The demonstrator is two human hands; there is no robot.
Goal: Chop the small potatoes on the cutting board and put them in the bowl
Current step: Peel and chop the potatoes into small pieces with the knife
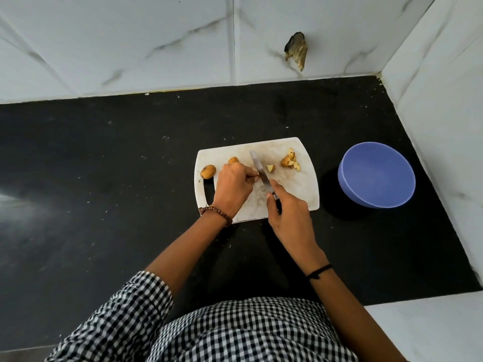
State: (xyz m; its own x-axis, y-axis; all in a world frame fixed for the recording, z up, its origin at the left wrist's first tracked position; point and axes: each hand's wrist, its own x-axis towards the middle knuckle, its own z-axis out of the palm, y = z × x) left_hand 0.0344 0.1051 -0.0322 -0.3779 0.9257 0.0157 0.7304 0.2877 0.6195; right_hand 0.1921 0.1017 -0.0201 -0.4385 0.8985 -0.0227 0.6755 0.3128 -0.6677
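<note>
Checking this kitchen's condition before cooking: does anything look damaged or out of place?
Yes. A ragged hole breaks the white wall tile above the cutting board, plugged with something brownish. Pale specks dot the black counter, and the board looks stained.

A white board (292, 194) lies flat. A small brown potato (208, 171) sits at its left end, a second potato (233, 160) just beside it. Cut pieces (289, 161) lie far right. The blue bowl (376, 173) stands near the board's right side.
</note>
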